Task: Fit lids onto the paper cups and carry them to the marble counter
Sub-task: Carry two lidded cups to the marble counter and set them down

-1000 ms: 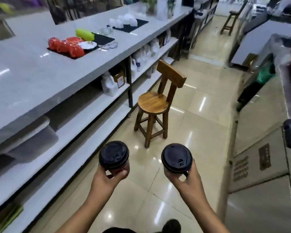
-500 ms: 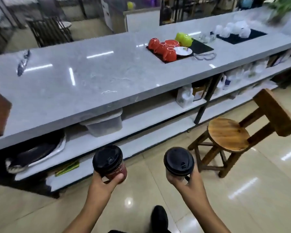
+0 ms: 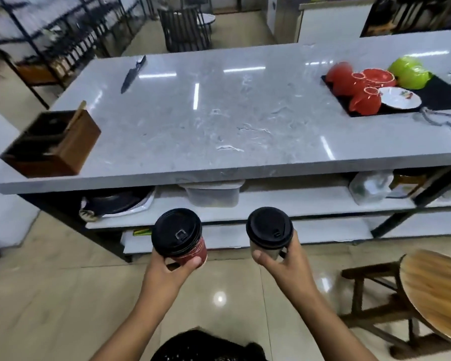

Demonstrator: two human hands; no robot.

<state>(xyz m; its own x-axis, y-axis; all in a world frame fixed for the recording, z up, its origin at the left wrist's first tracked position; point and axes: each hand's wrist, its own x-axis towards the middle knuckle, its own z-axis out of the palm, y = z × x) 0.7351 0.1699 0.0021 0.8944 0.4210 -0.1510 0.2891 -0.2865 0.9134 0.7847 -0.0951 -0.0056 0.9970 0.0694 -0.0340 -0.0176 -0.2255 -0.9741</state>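
Hands (image 3: 167,273) with cups (image 3: 177,232) near marble counter (image 3: 219,121)

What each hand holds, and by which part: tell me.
Left hand grips the red paper cup round its lower wall; right hand, the pale paper cup likewise.

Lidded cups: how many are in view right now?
2. The red cup is in the left hand, the pale cup in the right hand, both short of the marble counter. None shows elsewhere; shelves are blurred.

Black lids (image 3: 176,232), grey-veined marble counter (image 3: 219,121)
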